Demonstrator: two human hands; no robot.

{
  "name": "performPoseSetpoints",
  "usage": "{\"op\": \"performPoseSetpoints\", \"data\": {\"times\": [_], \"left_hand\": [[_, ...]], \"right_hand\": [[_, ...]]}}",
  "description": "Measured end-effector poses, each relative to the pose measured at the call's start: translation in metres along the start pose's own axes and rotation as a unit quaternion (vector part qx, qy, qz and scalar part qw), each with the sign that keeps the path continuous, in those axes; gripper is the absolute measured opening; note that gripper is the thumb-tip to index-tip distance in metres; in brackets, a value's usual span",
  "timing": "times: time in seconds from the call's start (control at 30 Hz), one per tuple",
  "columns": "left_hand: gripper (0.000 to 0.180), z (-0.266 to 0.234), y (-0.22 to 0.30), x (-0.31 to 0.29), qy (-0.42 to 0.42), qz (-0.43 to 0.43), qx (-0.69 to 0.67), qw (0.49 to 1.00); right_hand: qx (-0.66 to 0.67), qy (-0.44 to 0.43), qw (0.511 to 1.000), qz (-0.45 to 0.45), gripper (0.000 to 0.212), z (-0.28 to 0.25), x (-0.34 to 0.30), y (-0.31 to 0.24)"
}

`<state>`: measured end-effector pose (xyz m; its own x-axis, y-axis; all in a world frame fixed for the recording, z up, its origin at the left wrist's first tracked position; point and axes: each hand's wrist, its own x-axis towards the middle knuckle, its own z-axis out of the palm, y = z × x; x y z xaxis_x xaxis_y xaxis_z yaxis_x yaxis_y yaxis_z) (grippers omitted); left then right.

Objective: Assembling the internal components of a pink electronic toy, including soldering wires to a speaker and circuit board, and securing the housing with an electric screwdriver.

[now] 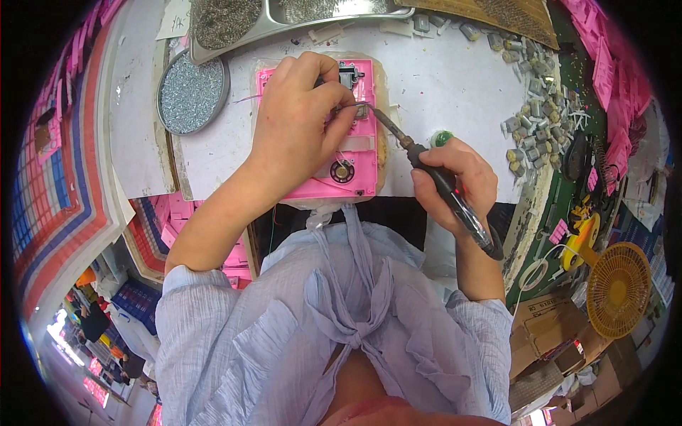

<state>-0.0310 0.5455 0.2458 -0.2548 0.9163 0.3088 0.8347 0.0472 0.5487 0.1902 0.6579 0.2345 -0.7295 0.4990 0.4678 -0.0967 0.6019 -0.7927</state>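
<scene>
A pink plastic housing [364, 153] lies on a padded, plastic-covered rest in front of me. A round black speaker [342, 171] sits in its near part, with thin wires beside it. My left hand [302, 117] lies over the housing's left side, fingertips pinched on what looks like a thin wire [353, 106]. In my right hand [465, 177] is a soldering iron [447, 188] with a black handle, its tip meeting the wire's end above the housing. A purple wire [246, 98] pokes out left of the left hand, which hides part of the housing.
A round dish of small screws [192, 96] stands at the left. Behind is a metal tray [266, 32] of small metal parts. Several small motors [533, 128] are heaped at the right. A green-topped container [440, 138] is by my right hand; a yellow fan [618, 290] stands lower right.
</scene>
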Motion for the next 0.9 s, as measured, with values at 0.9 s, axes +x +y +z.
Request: {"op": "performPoseSetpoints", "data": {"times": [0.9], "left_hand": [[0.014, 0.002, -0.004, -0.004, 0.023, 0.005, -0.015, 1.0]], "right_hand": [[0.006, 0.027, 0.998, 0.055, 0.028, -0.011, -0.008, -0.004]]}}
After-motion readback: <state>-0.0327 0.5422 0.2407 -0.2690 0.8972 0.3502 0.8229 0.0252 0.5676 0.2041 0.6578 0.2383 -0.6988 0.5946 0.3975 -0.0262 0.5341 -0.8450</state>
